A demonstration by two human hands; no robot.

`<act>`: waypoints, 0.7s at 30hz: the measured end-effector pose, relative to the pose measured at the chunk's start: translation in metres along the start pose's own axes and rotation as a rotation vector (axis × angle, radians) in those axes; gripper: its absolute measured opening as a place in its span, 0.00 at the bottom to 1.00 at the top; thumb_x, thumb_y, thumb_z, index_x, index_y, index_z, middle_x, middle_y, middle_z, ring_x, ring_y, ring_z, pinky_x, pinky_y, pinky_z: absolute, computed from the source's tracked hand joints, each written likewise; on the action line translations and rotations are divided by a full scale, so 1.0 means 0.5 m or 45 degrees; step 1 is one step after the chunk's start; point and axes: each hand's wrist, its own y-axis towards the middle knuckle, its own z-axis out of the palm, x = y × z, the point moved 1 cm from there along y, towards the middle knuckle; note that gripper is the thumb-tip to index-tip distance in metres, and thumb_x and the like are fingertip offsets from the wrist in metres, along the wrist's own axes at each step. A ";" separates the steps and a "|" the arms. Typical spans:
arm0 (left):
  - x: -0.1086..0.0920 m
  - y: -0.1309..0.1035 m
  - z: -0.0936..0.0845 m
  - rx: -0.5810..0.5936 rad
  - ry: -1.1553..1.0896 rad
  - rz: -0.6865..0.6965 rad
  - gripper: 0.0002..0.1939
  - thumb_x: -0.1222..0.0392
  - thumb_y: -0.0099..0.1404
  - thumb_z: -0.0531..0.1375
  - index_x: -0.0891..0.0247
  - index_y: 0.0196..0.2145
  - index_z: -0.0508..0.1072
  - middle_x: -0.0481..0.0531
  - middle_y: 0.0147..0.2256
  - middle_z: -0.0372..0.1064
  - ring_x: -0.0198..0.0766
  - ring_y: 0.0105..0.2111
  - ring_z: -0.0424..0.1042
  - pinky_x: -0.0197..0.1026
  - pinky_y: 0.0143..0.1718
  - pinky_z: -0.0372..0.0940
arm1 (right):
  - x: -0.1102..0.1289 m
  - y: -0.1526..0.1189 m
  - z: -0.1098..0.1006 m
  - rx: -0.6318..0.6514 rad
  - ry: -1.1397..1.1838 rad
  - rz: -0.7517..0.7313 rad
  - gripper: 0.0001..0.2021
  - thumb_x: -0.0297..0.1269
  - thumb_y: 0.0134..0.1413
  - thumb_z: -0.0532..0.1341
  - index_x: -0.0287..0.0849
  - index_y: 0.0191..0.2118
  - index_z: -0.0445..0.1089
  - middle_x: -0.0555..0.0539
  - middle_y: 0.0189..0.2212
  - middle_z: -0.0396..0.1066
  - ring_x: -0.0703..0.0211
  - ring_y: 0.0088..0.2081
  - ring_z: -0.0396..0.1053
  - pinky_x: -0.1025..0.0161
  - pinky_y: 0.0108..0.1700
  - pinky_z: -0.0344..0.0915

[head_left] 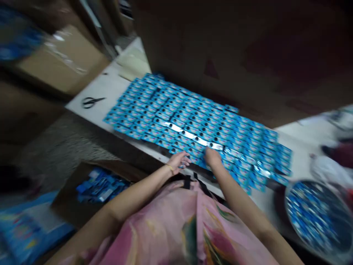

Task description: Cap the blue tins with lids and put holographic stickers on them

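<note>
Plainly in view from where I stand, blue, flat, glossy rectangular packets (180, 119) spread in overlapping rows over a long white surface (109, 81), directly ahead of a person in pink floral clothing (162, 224). The spread's long axis slants from far left to near right. At its near side, the right hand (213, 157) sits closer than the left hand (178, 161) to a bright, silvery strip of glare (190, 135) across the packets. The left grip is loosely curled; whether it pinches anything, I cannot tell. The right grip's fingertips are hidden, its hold uncertain. Blur softens the packets' printing; the left arm partly hides a brown cardboard box (67, 193).
</note>
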 end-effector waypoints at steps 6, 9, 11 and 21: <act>-0.003 -0.007 -0.027 0.098 -0.257 -0.091 0.20 0.47 0.61 0.49 0.68 0.39 0.65 0.55 0.23 0.67 0.34 0.20 0.66 0.32 0.18 0.55 | -0.029 0.048 0.029 0.157 -0.181 -0.079 0.19 0.44 0.44 0.58 0.39 0.43 0.64 0.35 0.35 0.71 0.46 0.37 0.71 0.57 0.32 0.64; 0.005 0.006 -0.036 0.073 -0.396 -0.120 0.25 0.43 0.61 0.46 0.69 0.42 0.63 0.57 0.25 0.66 0.37 0.23 0.67 0.37 0.22 0.59 | -0.027 0.017 0.042 -0.013 -0.160 -0.210 0.18 0.46 0.48 0.54 0.43 0.43 0.65 0.37 0.32 0.72 0.44 0.33 0.71 0.53 0.31 0.64; 0.010 0.017 -0.026 0.086 -0.456 -0.141 0.28 0.41 0.59 0.47 0.70 0.44 0.61 0.59 0.27 0.65 0.39 0.25 0.67 0.39 0.23 0.60 | -0.001 -0.027 0.044 -0.246 0.032 -0.448 0.17 0.47 0.51 0.51 0.46 0.44 0.65 0.39 0.36 0.71 0.46 0.36 0.70 0.53 0.35 0.65; 0.008 -0.007 0.034 0.118 -0.500 -0.159 0.37 0.36 0.56 0.46 0.67 0.53 0.53 0.58 0.38 0.63 0.40 0.31 0.66 0.40 0.27 0.59 | 0.101 -0.143 0.040 -0.213 0.739 -0.890 0.14 0.41 0.54 0.51 0.44 0.43 0.68 0.42 0.42 0.67 0.53 0.46 0.64 0.55 0.48 0.61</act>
